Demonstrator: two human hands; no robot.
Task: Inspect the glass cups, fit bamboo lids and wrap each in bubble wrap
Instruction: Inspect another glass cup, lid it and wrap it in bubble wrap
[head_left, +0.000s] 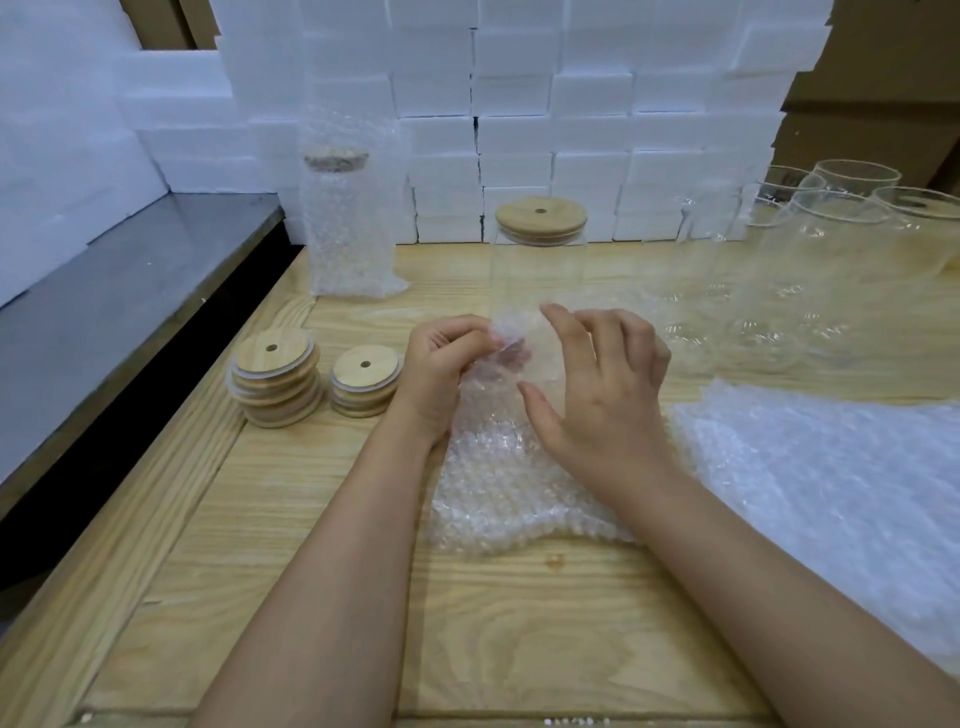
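A clear glass cup (540, 270) with a bamboo lid (541, 215) stands upright at the table's middle. In front of it lies a bubble-wrap bag (498, 483). My left hand (441, 364) pinches the bag's far edge between curled fingers. My right hand (602, 384) touches the same edge with spread fingers, its thumb on the wrap. A cup with a lid wrapped in bubble wrap (348, 223) stands at the back left. Two stacks of bamboo lids, a taller stack (275, 376) and a shorter stack (363, 382), sit left of my left hand.
Several open glass cups (810, 270) crowd the right back of the wooden table (519, 623). A pile of bubble wrap (831, 493) lies at the right. White foam blocks (519, 104) wall the back. A dark metal surface (130, 291) runs along the left.
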